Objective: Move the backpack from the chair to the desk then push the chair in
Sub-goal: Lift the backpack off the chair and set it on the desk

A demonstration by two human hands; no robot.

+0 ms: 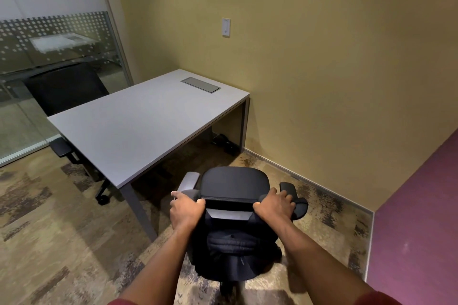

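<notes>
A black office chair (234,182) stands at the near right corner of the grey desk (148,126), with its seat facing the desk. Both my hands grip the top edge of its backrest. My left hand (187,208) holds the left end, next to the grey left armrest. My right hand (275,204) holds the right end. Below my hands, a black fabric bulk that looks like the backpack (234,246) sits against the rear of the chair. I cannot tell how it is attached. The desk top carries nothing but a flush metal cable hatch (200,84).
A second black chair (67,89) sits at the desk's far left side, in front of a glass partition. A yellow wall with a switch (226,27) runs behind the desk. A purple wall (416,205) stands close on the right. Dark objects (225,142) lie under the desk.
</notes>
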